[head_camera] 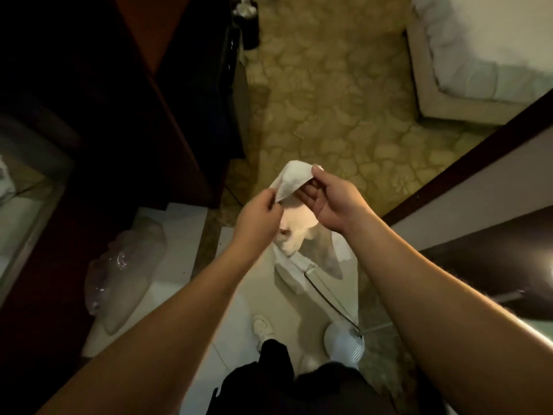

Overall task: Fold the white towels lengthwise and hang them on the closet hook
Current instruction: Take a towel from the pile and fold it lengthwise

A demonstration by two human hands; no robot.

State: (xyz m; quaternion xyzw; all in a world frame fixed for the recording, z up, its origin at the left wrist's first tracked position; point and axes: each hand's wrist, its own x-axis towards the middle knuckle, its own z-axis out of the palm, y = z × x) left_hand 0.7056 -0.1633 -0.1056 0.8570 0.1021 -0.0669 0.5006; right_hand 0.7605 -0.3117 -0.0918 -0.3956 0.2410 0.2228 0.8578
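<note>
A white towel hangs between both hands at the middle of the view, well above the floor. My left hand pinches its upper edge on the left side. Its other top corner is pinched between thumb and fingers of my right hand, palm turned toward me. The rest of the cloth droops down below the hands in loose folds. No closet hook shows in the frame.
A dark wooden closet fills the left. A plastic-wrapped pillow lies on white sheets on the floor at lower left. A bed stands at upper right, a dark door edge at right, a bin at the top.
</note>
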